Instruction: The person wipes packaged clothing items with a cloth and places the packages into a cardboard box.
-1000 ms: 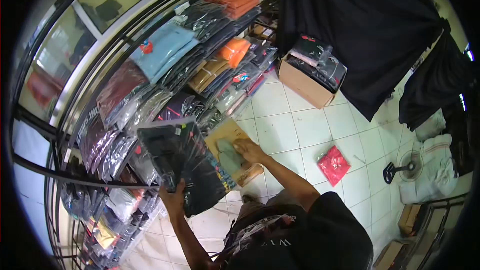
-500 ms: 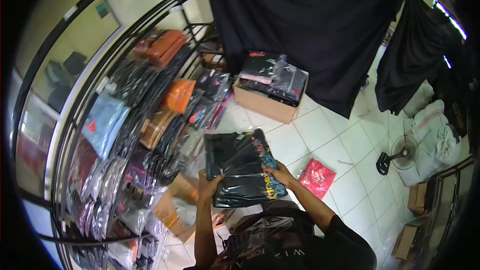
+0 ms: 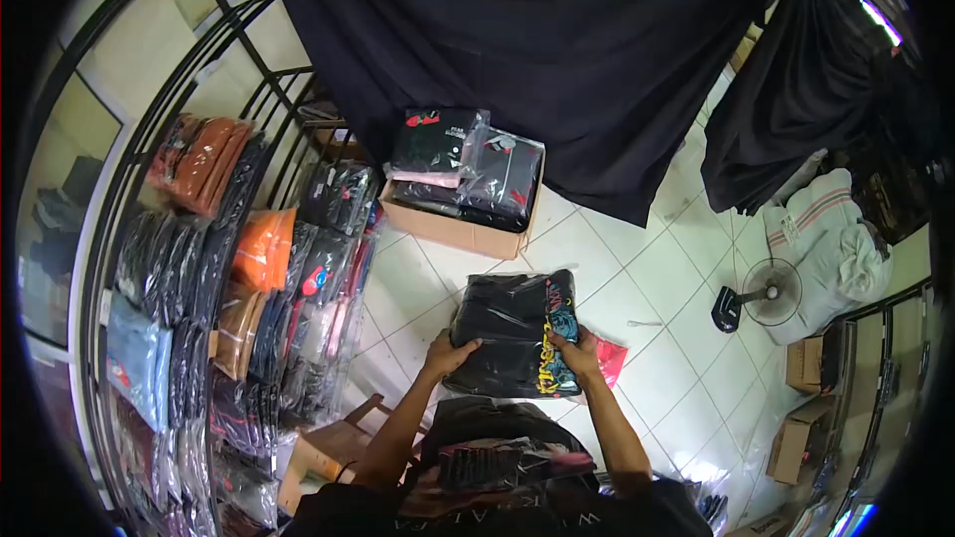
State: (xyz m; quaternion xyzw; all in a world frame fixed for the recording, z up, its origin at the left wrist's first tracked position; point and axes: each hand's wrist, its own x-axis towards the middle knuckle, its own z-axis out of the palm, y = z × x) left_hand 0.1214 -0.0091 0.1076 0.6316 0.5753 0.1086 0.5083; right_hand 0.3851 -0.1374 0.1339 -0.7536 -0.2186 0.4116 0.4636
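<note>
Between my two hands is a packaged black shirt (image 3: 505, 323), folded in clear plastic, with colourful lettering and a blue print along its right side. My left hand (image 3: 451, 352) grips the left edge, thumb on top. On the opposite edge my right hand (image 3: 579, 352) closes the same way, thumb over the print. The fingers beneath are hidden. Partly behind my right hand, a red plastic-wrapped packet (image 3: 611, 363) lies on the tiled floor (image 3: 657, 278). I cannot tell whether the bundle is one garment or several.
Bagged garments fill the black rack (image 3: 261, 45) on the left. Ahead, a cardboard box (image 3: 453, 235) holds packaged clothes before a black curtain (image 3: 517, 50). A small fan (image 3: 771, 292), white sacks (image 3: 831, 239) and cardboard boxes (image 3: 799, 438) stand on the right.
The view has swung, so rack and box sit further left. The packaged shirt has come round more level, now covering part of the red packet. Both hands keep hold of it.
</note>
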